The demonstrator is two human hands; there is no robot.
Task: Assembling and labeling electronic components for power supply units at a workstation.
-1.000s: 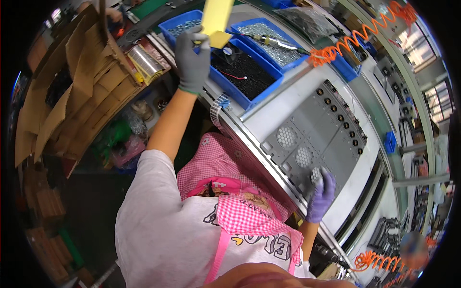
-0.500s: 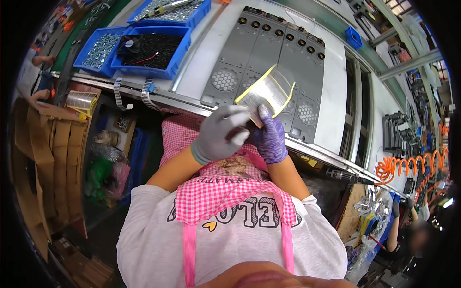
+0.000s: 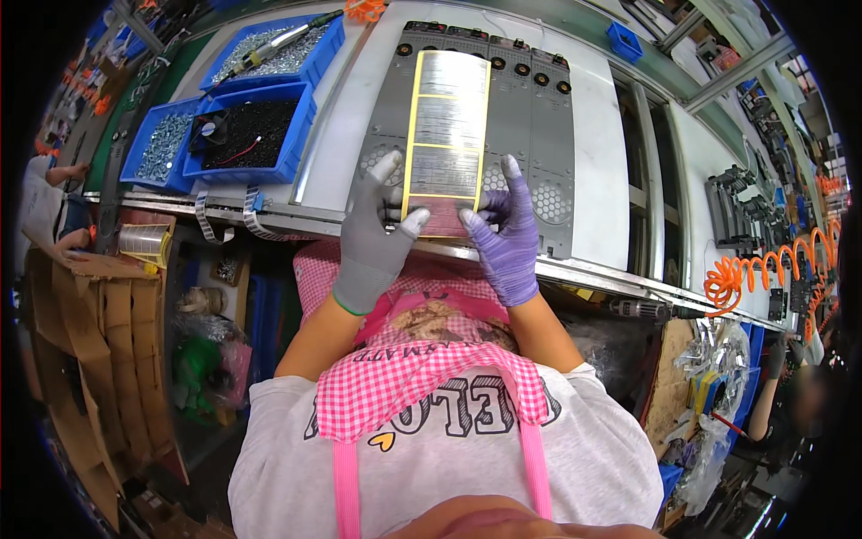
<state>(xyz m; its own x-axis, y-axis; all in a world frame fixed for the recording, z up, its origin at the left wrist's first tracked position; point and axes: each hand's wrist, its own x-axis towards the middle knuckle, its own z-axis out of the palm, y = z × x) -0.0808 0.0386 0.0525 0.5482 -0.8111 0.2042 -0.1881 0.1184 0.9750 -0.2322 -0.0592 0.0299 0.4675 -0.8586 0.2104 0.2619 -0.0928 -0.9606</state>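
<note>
A strip of silver labels (image 3: 448, 121) on yellow-edged backing stretches away from me over grey perforated metal panels (image 3: 552, 135) on the bench. My left hand (image 3: 373, 234), in a grey glove, pinches the near left corner of the strip between thumb and fingers. At the near right corner my right hand (image 3: 507, 242), in a purple glove, grips it the same way, with its index finger raised. The near end of the strip looks see-through and reddish between the thumbs. Some fingertips are hidden behind it. Round black-and-gold parts (image 3: 540, 79) line the panels' far ends.
Left on the bench are blue bins of silver screws (image 3: 162, 148) and black screws (image 3: 260, 135), a small black fan (image 3: 212, 131) and a power screwdriver (image 3: 269, 49). An orange coiled hose (image 3: 727, 283) hangs at right. Cardboard boxes (image 3: 99, 332) stand lower left. Other people are at both edges.
The label strip, curled in my right hand before, is now spread out lengthwise over the panels. My left hand has moved to its near left corner and gripped it. My view has shifted slightly.
</note>
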